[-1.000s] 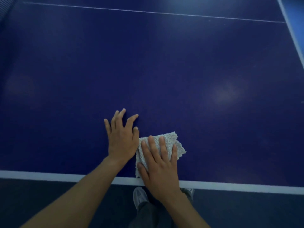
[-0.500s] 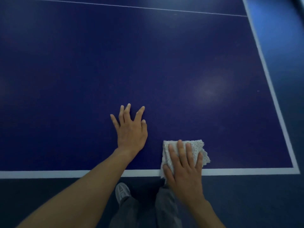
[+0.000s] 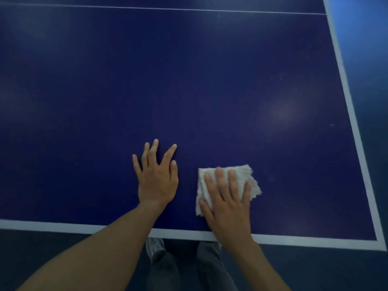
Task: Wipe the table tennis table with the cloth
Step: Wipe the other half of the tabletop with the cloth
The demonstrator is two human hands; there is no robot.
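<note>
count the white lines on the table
3. The near line runs along the near edge, partly under the right hand; the right line runs down the right edge; the thin line crosses the far side. More may lie out of view.

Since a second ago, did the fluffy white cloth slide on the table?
Yes, rightward: the fluffy white cloth left the resting left hand, nearing the right white sideline.

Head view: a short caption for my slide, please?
Right hand presses a white cloth on the blue table tennis table; left hand rests flat alongside.

Sports hall, table tennis table point(image 3: 189, 80), blue floor point(image 3: 365, 38)
</note>
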